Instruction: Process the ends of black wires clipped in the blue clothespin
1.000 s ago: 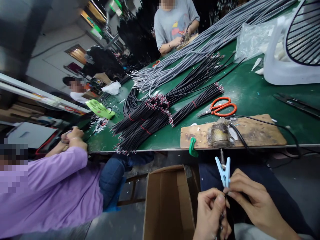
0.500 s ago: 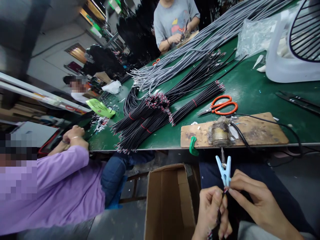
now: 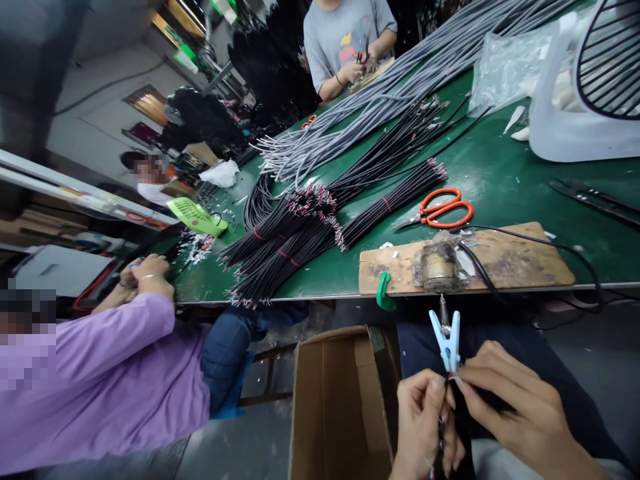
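A light blue clothespin (image 3: 449, 347) stands below the table edge, its handle ends beside a metal tip (image 3: 444, 313) under a round metal piece (image 3: 440, 265) on a wooden board (image 3: 515, 260). My left hand (image 3: 424, 417) is closed around a thin black cable (image 3: 441, 437), just below the clothespin's jaws. My right hand (image 3: 515, 397) pinches at the cable's small red and white wire ends, right by the jaws. Its fingertips cover most of the wires, so their exact hold is hard to see.
Orange-handled scissors (image 3: 443, 208) and bundled black cables (image 3: 280, 247) lie on the green table (image 3: 505, 180). Long grey cables (image 3: 370, 100) run behind. An open cardboard box (image 3: 335, 400) stands left of my hands. A purple-sleeved person (image 3: 125, 380) sits at left, another person (image 3: 345, 47) across.
The view has shifted very slightly. My right fingers have moved a little at the wire ends; my left hand keeps its grip on the cable below the clothespin.
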Demonstrator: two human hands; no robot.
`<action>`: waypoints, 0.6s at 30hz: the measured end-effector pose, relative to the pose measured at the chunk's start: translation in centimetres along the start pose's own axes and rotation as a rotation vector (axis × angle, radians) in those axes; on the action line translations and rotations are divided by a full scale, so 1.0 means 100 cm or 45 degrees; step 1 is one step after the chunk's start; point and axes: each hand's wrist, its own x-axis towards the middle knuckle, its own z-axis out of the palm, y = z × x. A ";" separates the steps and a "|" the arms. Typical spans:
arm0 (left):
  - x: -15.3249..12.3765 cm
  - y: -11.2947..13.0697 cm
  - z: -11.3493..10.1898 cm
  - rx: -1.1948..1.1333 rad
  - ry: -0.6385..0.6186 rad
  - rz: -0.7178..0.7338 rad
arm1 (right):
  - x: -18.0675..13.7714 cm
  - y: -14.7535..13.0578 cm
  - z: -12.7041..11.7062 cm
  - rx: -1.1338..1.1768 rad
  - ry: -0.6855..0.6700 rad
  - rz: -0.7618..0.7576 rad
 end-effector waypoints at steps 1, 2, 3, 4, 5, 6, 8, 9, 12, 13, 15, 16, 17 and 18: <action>0.000 0.000 0.001 0.017 0.019 0.007 | -0.001 -0.001 0.000 -0.026 -0.003 -0.014; 0.000 0.000 0.001 0.032 0.038 0.010 | -0.002 -0.001 0.001 -0.050 0.003 -0.033; 0.000 0.000 0.001 0.044 0.057 0.012 | -0.003 -0.002 0.001 -0.070 0.010 -0.053; 0.000 0.000 0.001 0.052 0.075 0.013 | -0.003 -0.003 0.001 -0.076 0.013 -0.066; -0.001 0.000 0.001 0.056 0.084 0.013 | -0.003 -0.003 0.001 -0.065 0.010 -0.063; -0.001 0.000 0.001 0.052 0.086 0.010 | -0.003 -0.003 0.001 -0.038 0.004 -0.042; -0.002 0.000 0.001 0.037 0.083 -0.002 | 0.000 -0.002 0.000 0.035 -0.020 0.038; -0.002 0.001 0.001 0.028 0.074 -0.009 | 0.002 -0.001 0.000 0.070 -0.039 0.079; -0.003 0.002 0.002 0.018 0.057 -0.032 | 0.007 0.002 -0.002 0.152 -0.127 0.144; -0.003 0.003 0.002 0.023 0.058 -0.037 | 0.007 0.002 -0.002 0.180 -0.161 0.147; -0.003 0.004 0.004 0.046 0.076 -0.051 | 0.007 0.002 -0.002 0.211 -0.184 0.132; -0.003 0.004 0.005 0.063 0.094 -0.052 | 0.006 0.001 -0.002 0.211 -0.172 0.121; -0.002 0.004 0.006 0.083 0.117 -0.051 | 0.005 0.000 -0.001 0.206 -0.158 0.118; -0.002 0.004 0.006 0.101 0.141 -0.045 | 0.005 -0.001 -0.001 0.206 -0.158 0.139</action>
